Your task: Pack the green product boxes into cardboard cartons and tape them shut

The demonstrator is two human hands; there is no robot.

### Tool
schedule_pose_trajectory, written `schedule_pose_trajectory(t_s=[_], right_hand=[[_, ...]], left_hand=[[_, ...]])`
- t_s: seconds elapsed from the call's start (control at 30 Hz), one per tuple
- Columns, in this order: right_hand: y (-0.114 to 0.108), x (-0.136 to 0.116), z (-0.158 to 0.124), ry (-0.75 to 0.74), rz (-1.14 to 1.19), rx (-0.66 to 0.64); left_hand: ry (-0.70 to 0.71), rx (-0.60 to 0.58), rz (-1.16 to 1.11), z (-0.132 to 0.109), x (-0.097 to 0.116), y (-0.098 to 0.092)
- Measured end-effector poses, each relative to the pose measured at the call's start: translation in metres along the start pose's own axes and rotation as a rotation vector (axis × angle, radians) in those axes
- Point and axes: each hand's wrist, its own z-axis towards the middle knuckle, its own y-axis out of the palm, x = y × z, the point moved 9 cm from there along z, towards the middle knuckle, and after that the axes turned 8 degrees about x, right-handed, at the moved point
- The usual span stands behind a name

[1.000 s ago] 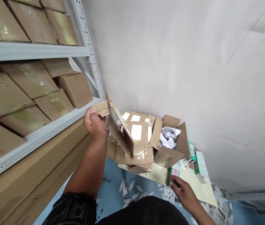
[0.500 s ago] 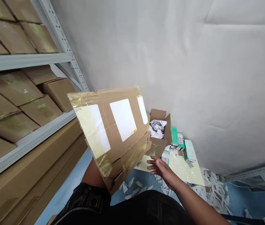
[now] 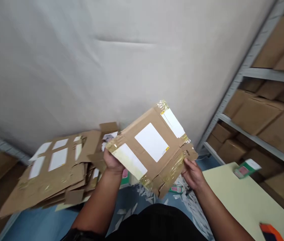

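Between my hands is a flattened cardboard box (image 3: 128, 137) with white labels and shiny yellowish tape along its edges, tilted in front of me. My left hand (image 3: 113, 163) grips its left corner, with the fingers partly hidden behind the cardboard. On the lower right side, my right hand (image 3: 192, 173) pinches the torn flap, thumb in front. Left of my left arm lies a stack of flattened cardboard boxes (image 3: 45, 167) with white labels. Just behind my left hand stands an open carton (image 3: 108, 127) with crumpled paper in it, partly covered by the held cardboard.
A pale table (image 3: 229, 197) at the right carries a green and white box (image 3: 246, 168) and an orange and dark object (image 3: 270, 231). Shelves of cartons (image 3: 257, 113) stand along the right side. Paper scraps (image 3: 194, 207) litter the blue floor.
My view has swung right, from the left shelves to the table and right shelves. My right hand, previously open and apart from the cardboard, now holds its flap.
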Motion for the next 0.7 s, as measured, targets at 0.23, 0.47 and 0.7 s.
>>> schedule_pose_trajectory(t_s=[0.23, 0.47, 0.7], right_hand=[[-0.164, -0.110, -0.012, -0.267, -0.071, 0.335], [-0.259, -0.135, -0.046, -0.418, -0.081, 0.675], [-0.290, -0.145, -0.062, -0.477, -0.398, 0.906]], left_hand=[[-0.549, -0.725, 0.279, -0.039, -0.164, 0.088], [-0.427, -1.118, 0.453, -0.056, -0.261, 0.199], [-0.355, -1.169, 0.347, -0.083, -0.362, 0.299]])
